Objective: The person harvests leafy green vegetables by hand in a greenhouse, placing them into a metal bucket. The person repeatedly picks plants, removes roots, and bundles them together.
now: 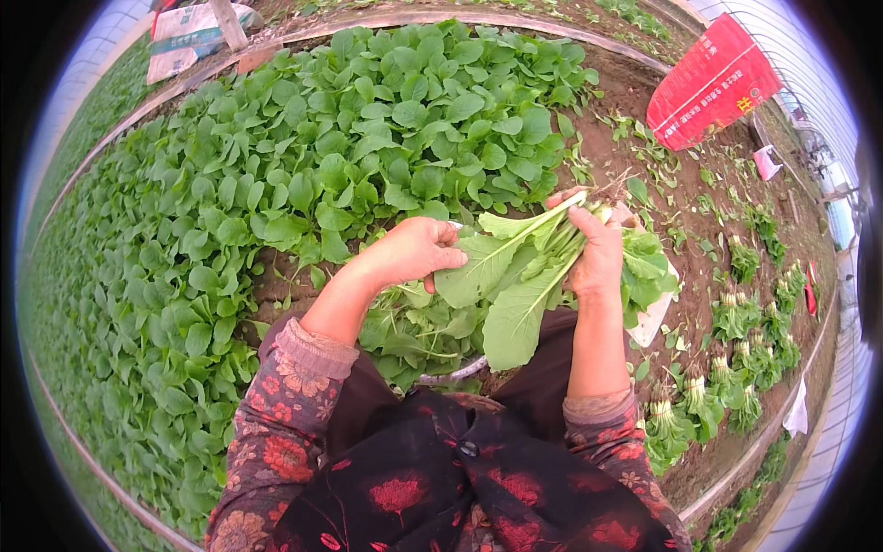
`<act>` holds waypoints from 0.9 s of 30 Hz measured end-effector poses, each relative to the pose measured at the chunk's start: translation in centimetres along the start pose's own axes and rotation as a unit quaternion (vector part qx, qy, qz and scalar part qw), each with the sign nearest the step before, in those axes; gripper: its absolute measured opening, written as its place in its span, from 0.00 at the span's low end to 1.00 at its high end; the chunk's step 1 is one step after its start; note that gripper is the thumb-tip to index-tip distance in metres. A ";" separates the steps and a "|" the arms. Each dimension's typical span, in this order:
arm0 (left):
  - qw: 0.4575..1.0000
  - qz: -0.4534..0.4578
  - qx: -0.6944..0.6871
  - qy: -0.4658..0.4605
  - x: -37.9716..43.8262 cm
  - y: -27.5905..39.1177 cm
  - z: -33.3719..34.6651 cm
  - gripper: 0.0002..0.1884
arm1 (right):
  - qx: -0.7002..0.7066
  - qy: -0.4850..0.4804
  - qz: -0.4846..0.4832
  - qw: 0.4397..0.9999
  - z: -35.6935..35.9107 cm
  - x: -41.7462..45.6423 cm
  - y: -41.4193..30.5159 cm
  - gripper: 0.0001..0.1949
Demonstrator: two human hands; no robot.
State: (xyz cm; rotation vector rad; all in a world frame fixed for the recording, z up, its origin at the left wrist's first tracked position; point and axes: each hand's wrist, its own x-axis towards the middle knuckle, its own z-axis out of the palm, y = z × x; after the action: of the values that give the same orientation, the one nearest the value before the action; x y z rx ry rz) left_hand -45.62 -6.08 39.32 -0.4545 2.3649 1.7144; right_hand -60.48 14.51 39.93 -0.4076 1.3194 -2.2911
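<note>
My right hand [594, 250] is closed around a bunch of leafy greens [524, 290], whose thin brown roots [614, 183] point up and to the right while the leaves hang towards my left. Beside the leaf tips, my left hand [429, 250] has its thumb and fingers curled near a leaf edge; a small pale object [455, 224] shows behind it, too hidden to name. Whether the left hand grips anything is unclear. Below both hands, between my knees, loose greens [414, 338] lie in a container with a pale rim [452, 376].
Growing leafy plants [207, 276] fill the left and far ground. Bundled greens [721, 379] stand on soil at the right. A red sack [714, 86] is at the far right, with scattered leaves [648, 152] nearby. A pale board-like piece [652, 321] lies beside my right wrist.
</note>
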 end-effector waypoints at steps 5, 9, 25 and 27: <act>0.996 -0.053 -0.077 0.007 -0.6 0.0 -1.6 0.16 | -0.320 0.098 -0.149 0.930 -0.7 0.3 0.3 0.10; 0.997 -0.074 -0.018 -0.026 -0.9 -0.2 -2.9 0.12 | -0.593 0.121 -0.268 0.750 -1.3 0.7 0.4 0.12; 0.965 0.111 0.215 0.103 0.3 -1.9 -0.1 0.13 | -0.200 0.003 0.071 0.977 2.1 -0.2 2.1 0.12; 0.991 0.094 0.017 0.097 0.5 -0.6 1.6 0.15 | -0.205 -0.016 0.081 0.975 2.4 -0.2 2.5 0.11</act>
State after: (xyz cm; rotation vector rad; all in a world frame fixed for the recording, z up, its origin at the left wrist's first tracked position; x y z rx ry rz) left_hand -45.94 -4.81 38.08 -0.4223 2.6459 1.7788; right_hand -58.58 11.74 38.94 -0.4486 1.7429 -1.8674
